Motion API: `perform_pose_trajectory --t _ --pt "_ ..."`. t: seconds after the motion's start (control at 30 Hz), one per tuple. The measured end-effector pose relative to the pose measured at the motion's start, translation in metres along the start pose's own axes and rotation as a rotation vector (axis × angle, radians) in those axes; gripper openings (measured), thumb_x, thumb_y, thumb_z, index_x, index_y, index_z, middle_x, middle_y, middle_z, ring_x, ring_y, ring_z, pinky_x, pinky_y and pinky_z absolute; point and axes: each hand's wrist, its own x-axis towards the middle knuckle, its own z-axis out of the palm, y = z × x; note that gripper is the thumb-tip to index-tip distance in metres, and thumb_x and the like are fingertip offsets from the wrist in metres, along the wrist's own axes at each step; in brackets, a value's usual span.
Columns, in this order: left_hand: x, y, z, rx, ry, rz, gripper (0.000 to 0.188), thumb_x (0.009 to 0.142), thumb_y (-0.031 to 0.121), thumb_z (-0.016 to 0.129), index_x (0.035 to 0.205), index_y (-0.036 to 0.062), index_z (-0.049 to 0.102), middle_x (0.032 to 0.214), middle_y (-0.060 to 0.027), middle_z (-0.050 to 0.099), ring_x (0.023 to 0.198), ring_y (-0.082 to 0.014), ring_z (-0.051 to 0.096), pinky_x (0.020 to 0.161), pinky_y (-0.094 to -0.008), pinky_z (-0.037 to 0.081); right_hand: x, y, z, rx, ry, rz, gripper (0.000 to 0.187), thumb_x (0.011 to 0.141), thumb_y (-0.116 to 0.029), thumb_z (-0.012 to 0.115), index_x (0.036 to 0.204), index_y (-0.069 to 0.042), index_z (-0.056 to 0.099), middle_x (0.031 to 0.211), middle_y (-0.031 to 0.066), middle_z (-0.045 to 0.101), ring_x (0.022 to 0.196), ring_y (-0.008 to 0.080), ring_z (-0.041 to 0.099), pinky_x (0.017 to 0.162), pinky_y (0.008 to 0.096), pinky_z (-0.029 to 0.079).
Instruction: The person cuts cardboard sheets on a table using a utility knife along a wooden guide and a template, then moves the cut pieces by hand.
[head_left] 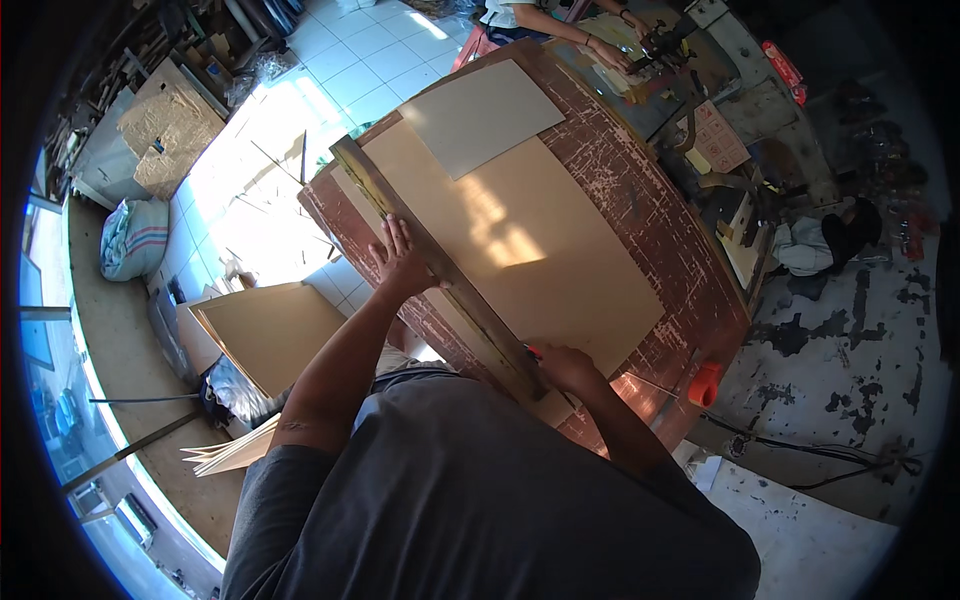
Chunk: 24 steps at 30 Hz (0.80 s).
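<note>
My left hand (pixel 402 262) lies with fingers spread on a long, dark straightedge bar (pixel 483 318), pressing it down. The bar runs diagonally over a large tan cardboard sheet (pixel 580 265), and a strip of the sheet shows on its left side. Close to the bar's near end, my right hand (pixel 568 370) is closed around a small red cutter (pixel 535 352). Most of the cutter is hidden by the fingers, and its blade cannot be made out. A smaller grey board (pixel 485 118) rests on the sheet's far end.
The worn red table (pixel 690 270) carries an orange-red tape roll (pixel 704 385) near its right corner. Beyond it, another person's hands (pixel 612 55) work at a machine. Folded cardboard sheets (pixel 265 330) stand at the left. A white sack (pixel 135 240) sits farther left on the floor.
</note>
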Motion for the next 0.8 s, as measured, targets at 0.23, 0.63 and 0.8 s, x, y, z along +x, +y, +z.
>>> perform_pose_trajectory --t 0.23,0.63,0.8 --pt "-0.003 -0.004 0.001 -0.019 0.020 0.001 0.159 0.049 0.067 0.088 0.152 -0.0102 -0.005 0.161 -0.0291 -0.013 0.151 -0.0409 -0.013 0.113 -0.0701 0.009 -0.005 0.018 -0.009 0.148 0.259 -0.169 0.033 0.097 -0.030 0.055 0.111 -0.001 0.062 0.093 0.0211 0.069 0.087 0.0329 0.069 0.079 0.0447 0.052" --pt "-0.006 -0.002 -0.004 -0.020 0.024 0.017 0.151 0.055 0.067 0.085 0.152 -0.0123 0.000 0.160 -0.0315 -0.011 0.150 -0.0447 -0.010 0.113 -0.0712 0.008 0.146 -0.149 -0.139 0.565 0.583 -0.504 0.046 0.098 -0.010 0.050 0.143 -0.013 0.040 0.103 0.0226 0.068 0.086 0.0386 0.069 0.077 0.0490 0.053" --pt "-0.005 -0.004 -0.006 -0.014 0.008 -0.004 0.152 0.056 0.069 0.083 0.153 -0.0101 -0.003 0.161 -0.0288 -0.011 0.151 -0.0423 -0.011 0.115 -0.0684 0.006 0.242 -0.230 -0.170 0.294 0.691 -0.576 0.046 0.097 -0.015 0.052 0.142 -0.016 0.043 0.101 0.0230 0.069 0.089 0.0430 0.067 0.078 0.0521 0.053"
